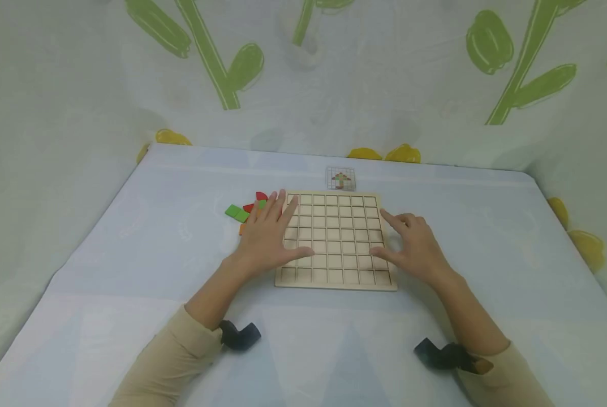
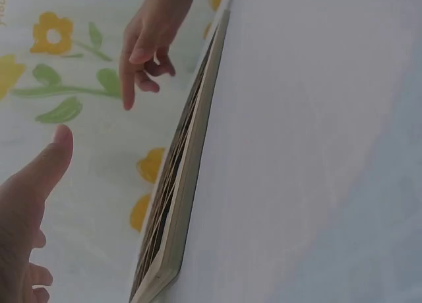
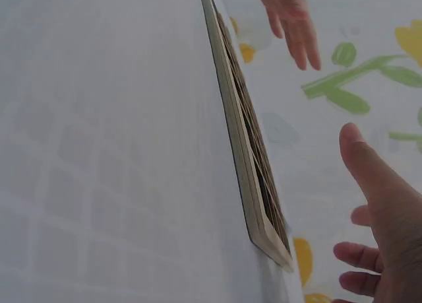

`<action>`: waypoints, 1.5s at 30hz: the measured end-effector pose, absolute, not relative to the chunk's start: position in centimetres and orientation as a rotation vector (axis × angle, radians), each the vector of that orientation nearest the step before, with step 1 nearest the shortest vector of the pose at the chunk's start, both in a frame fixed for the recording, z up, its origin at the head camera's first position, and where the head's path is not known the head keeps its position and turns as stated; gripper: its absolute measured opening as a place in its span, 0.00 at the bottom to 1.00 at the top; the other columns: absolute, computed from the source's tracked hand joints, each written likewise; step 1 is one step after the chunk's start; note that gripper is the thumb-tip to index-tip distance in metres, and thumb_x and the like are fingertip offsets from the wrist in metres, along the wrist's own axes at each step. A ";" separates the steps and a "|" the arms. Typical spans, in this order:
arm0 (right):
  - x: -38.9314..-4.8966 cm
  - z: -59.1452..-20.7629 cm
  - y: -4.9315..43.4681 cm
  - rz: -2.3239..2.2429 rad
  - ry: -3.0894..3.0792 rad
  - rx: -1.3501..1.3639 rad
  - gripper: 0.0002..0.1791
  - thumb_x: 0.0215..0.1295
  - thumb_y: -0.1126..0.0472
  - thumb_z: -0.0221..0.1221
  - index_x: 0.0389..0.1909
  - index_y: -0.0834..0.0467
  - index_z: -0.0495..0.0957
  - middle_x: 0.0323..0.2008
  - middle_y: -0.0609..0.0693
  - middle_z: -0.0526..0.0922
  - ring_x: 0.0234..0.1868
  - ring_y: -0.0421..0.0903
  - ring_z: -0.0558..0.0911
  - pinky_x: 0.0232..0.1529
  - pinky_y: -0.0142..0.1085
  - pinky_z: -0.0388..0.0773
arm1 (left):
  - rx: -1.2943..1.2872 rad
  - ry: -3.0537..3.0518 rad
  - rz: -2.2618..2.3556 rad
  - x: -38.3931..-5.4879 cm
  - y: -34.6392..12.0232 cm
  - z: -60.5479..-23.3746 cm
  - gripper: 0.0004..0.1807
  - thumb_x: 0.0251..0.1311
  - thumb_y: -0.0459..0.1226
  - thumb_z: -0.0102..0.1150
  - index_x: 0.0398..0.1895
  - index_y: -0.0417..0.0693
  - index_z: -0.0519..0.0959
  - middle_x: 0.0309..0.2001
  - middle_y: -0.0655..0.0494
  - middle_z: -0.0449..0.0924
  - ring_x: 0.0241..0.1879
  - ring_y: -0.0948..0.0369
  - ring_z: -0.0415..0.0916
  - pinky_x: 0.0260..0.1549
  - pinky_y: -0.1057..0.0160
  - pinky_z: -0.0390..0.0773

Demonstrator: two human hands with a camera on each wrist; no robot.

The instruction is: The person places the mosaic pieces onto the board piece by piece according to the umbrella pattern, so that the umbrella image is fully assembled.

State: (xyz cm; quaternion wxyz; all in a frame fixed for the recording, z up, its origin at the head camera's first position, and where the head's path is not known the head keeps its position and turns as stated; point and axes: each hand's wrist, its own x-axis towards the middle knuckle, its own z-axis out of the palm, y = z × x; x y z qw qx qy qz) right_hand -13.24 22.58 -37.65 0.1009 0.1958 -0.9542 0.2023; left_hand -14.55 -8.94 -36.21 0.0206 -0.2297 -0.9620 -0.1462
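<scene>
A square wooden grid board lies flat on the table, its cells outlined by thin raised strips. My left hand is spread over the board's left side, fingers straight and thumb out. Partly hidden behind its fingers is a small pile of flat pieces: green pieces, a red piece and an orange piece. At the board's right edge is my right hand, index finger and thumb extended, the other fingers bent loosely, nothing held. Both wrist views show the board's side edge with the hands above it.
A small pattern card with an arrow-like figure lies just beyond the board's far edge. The white table meets a cloth backdrop printed with green stems and yellow flowers. Dark wrist straps sit at both cuffs.
</scene>
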 end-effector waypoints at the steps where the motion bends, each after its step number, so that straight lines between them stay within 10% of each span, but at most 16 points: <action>1: -13.3 -37.7 22.8 0.624 -2.824 0.577 0.47 0.47 0.43 0.69 0.66 0.58 0.65 0.48 0.63 0.74 0.48 0.59 0.72 0.48 0.53 0.67 | -0.708 -2.985 -0.468 -14.6 -9.0 -36.2 0.57 0.50 0.71 0.50 0.76 0.52 0.41 0.76 0.48 0.35 0.74 0.50 0.33 0.68 0.44 0.36; 17: -14.2 -39.0 25.0 0.795 -2.863 0.694 0.44 0.39 0.56 0.75 0.60 0.64 0.71 0.48 0.66 0.71 0.49 0.61 0.68 0.47 0.53 0.64 | -0.606 -2.931 -0.733 -16.4 -10.1 -37.1 0.56 0.49 0.65 0.57 0.75 0.50 0.46 0.73 0.44 0.48 0.72 0.47 0.45 0.67 0.42 0.43; 30: -15.2 -41.3 26.6 0.846 -2.734 0.845 0.37 0.44 0.45 0.71 0.55 0.60 0.77 0.49 0.64 0.72 0.50 0.59 0.68 0.49 0.54 0.56 | -0.423 -2.891 -0.899 -18.0 -11.5 -38.2 0.49 0.48 0.59 0.65 0.72 0.53 0.58 0.66 0.45 0.60 0.62 0.46 0.58 0.55 0.45 0.67; 45: -15.1 -41.5 26.7 0.839 -2.753 0.829 0.36 0.46 0.45 0.70 0.56 0.58 0.77 0.51 0.62 0.70 0.50 0.60 0.65 0.48 0.54 0.57 | -0.215 -2.852 -1.042 -20.6 -13.1 -39.7 0.34 0.53 0.51 0.64 0.64 0.53 0.71 0.54 0.43 0.64 0.54 0.48 0.59 0.47 0.49 0.65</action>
